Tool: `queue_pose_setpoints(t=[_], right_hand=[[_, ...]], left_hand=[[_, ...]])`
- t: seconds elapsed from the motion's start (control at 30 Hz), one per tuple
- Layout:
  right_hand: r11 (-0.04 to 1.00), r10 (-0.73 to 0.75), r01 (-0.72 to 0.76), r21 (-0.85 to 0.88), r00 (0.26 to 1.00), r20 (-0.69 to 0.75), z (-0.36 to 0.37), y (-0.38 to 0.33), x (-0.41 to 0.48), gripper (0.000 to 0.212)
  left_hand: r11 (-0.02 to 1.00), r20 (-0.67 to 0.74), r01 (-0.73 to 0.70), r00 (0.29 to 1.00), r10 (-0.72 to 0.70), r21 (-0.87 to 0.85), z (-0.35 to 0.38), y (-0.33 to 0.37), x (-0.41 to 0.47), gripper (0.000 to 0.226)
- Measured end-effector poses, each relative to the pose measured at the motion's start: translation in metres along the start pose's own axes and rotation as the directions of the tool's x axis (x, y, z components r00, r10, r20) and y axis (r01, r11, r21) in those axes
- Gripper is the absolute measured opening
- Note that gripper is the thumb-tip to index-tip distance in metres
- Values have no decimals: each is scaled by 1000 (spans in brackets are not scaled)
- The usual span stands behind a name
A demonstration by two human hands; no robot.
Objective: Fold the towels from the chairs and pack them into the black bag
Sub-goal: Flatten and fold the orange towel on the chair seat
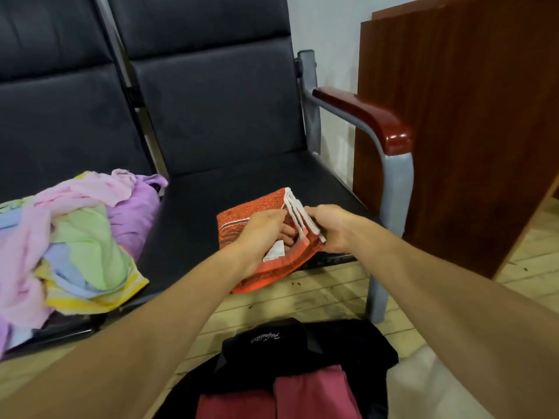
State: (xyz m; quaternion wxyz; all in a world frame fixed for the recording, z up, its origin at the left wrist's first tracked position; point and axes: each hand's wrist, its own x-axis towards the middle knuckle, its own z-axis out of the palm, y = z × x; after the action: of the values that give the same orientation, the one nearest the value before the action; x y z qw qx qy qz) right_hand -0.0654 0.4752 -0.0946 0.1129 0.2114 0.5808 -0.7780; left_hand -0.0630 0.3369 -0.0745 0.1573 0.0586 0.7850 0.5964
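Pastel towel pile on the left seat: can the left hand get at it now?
Probably yes: only bare seat lies between the left hand and the towel pile, though it now grips the red towel.

- One camera on the person's head looks forward and down.
- It is near the left hand (263, 227), right hand (329, 227) and red towel (257, 204).
- The far edges look bent, maybe.

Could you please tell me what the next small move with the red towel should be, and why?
Probably lift the red towel off the seat and lower it into the black bag: it looks folded into layers, the left hand and right hand both hold it, and the bag lies open below.
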Motion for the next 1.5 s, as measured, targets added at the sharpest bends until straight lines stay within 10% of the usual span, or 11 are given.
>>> queue_pose_setpoints(t=[0.23,0.53,0.93,1.23,1.5], right_hand=[[843,-131,80,-532,990,-58,16,5,-4,58],[502,-485,219,-837,872,-63,41,25,-22,32],[908,-314,316,-276,948,51,75,32,-95,24],[991,-135,128,47,974,181,63,61,-101,36],[915,-261,284,-288,958,116,69,110,-106,35]], left_hand=[[895,-139,-207,949,282,396,-75,-49,-17,37],[974,-216,-97,975,51,-207,-83,-74,-51,34],[880,-257,52,947,-194,-472,-93,-76,-70,34],[656,341,421,905,-256,-627,-106,-102,-107,44],[915,-84,143,979,-187,-377,-111,-132,-128,19]])
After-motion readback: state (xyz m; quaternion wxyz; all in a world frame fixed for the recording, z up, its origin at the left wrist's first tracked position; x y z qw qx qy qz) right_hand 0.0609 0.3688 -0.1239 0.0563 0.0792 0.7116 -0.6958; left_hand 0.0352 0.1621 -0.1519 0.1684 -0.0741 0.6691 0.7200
